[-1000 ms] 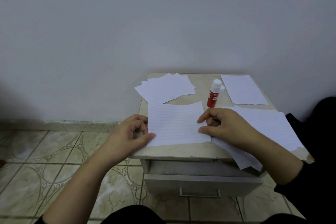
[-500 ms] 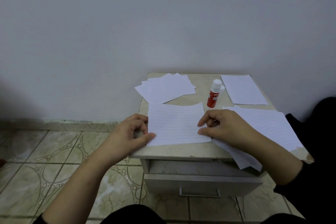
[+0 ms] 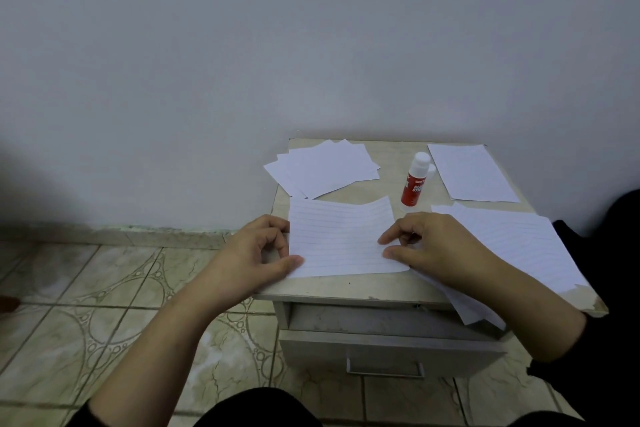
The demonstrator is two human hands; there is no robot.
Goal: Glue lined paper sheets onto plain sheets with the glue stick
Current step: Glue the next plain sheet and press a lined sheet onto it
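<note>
Both hands pinching lined sheet (image 3: 341,239) edges on small table (image 3: 349,284); glue stick (image 3: 414,184) upright behind

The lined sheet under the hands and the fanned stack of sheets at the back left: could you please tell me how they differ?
The lined sheet shows ruled lines; the fanned stack looks plain. The lined sheet is a single sheet lying at the near edge of the small table, held by the left hand and right hand; the fanned stack is several overlapping sheets, untouched. Both are white paper.
</note>
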